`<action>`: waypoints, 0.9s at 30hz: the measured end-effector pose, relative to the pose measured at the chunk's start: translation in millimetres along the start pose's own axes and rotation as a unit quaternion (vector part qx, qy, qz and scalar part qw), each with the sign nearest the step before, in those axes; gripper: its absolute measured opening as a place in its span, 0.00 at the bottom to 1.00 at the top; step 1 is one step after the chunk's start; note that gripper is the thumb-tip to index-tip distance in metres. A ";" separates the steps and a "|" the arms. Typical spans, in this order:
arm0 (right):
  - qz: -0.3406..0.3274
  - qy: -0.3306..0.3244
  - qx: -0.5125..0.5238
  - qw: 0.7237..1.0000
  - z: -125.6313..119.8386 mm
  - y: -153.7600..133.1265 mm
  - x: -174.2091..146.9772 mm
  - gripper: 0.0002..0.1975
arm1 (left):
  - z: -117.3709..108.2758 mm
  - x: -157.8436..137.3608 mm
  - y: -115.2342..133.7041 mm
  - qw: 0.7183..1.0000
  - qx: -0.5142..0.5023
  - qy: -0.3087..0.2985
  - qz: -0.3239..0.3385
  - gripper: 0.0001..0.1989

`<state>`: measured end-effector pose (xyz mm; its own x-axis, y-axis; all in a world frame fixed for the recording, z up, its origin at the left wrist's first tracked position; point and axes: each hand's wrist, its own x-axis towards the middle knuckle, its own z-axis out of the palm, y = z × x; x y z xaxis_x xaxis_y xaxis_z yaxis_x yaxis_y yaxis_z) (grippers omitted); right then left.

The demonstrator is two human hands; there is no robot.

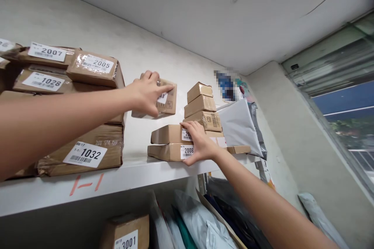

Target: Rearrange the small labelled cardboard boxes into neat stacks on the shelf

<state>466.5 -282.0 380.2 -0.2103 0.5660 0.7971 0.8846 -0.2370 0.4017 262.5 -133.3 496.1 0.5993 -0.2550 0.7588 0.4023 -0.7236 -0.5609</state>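
White shelf [87,186], long painted board, red "1-1" marked on its front edge. Left end: stack of brown taped cardboard cartons [73,120], white barcode labels read 2007, 2005, 1028, 1032.

Mid-shelf: two flat brown cardboard boxes stacked [166,144], lower label 2008, upper label starts "20", rest hidden by fingers. Right hand [200,144] lies flat against the label ends of both boxes, fingers spread, not gripping.

Just behind those: column of three small brown taped boxes [201,106], bottom one carries a black printed mark, unreadable. Grey-white plastic mailer bag [239,126] leans against that column on the right; a thin flat brown box [239,149] lies under the bag.

Small brown cardboard parcel [166,101] is held up off the shelf, in the gap between the carton stack and the three-box column. Left hand [146,91] is clamped on it, fingers over the top edge, thumb below. Its white label is mostly covered, only "8" visible.

Lower level: brown carton [125,231] labelled 3001, beside upright soft mailer bags [193,221] in grey, teal and dark blue.

Wall poster at the far corner is blurred. Window [344,113] on the right.
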 end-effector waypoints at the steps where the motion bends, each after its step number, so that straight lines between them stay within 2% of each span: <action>1: 0.000 0.006 -0.001 1.000 2.9 -5.4 4.4 0.60 | -5.2 6.4 -1.5 1.000 -0.004 0.009 -0.008 0.52; 5: -0.007 0.038 0.004 0.999 17.6 -39.3 30.8 0.65 | -11.7 20.2 2.4 0.999 -0.031 0.007 -0.026 0.54; 9: -0.025 0.079 0.017 0.996 35.3 -69.0 51.7 0.69 | 0.3 18.2 8.7 0.999 -0.034 -0.024 -0.027 0.54; 11: -0.056 0.128 0.015 0.990 44.9 -75.0 50.2 0.65 | 7.1 14.2 8.1 0.998 -0.035 -0.049 -0.035 0.53; 13: -0.070 0.209 0.021 0.975 54.8 -77.3 40.5 0.59 | 11.3 9.3 5.4 0.996 -0.031 -0.076 -0.036 0.53; 15: 0.001 0.265 0.050 0.963 64.4 -79.1 27.5 0.61 | 12.2 4.5 1.7 0.995 -0.018 -0.096 -0.027 0.52; 16: 0.062 0.266 0.075 0.959 68.6 -80.3 21.7 0.66 | 11.6 2.7 -0.1 0.994 -0.012 -0.104 -0.021 0.52; 18: 0.172 0.226 0.127 0.950 74.4 -82.4 14.4 0.74 | 9.4 2.1 -3.9 0.993 -0.004 -0.119 -0.017 0.51; 20: 0.195 0.201 0.153 0.948 75.5 -83.1 12.1 0.75 | 6.8 6.3 -8.3 0.990 -0.002 -0.142 -0.022 0.51; 22: 0.168 0.218 0.143 0.951 72.8 -83.9 9.3 0.74 | 4.8 13.6 -13.7 0.985 -0.001 -0.169 -0.029 0.52; 24: 0.140 0.256 0.116 0.949 70.5 -91.0 -2.2 0.70 | 3.5 16.8 -18.6 0.983 -0.002 -0.179 -0.035 0.49; 26: 0.135 0.301 0.108 0.938 74.8 -112.6 -28.2 0.55 | 2.5 5.1 -18.9 0.989 0.004 -0.145 -0.013 0.42; 27: 0.142 0.323 0.121 0.928 81.8 -130.3 -46.6 0.44 | 2.4 -9.3 -15.6 0.995 0.006 -0.103 0.006 0.39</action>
<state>395.1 -212.8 253.9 -0.0903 -0.1016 0.9907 0.9937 -0.0760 0.0828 252.4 -118.1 496.9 0.7320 -0.1257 0.6696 0.4027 -0.7129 -0.5740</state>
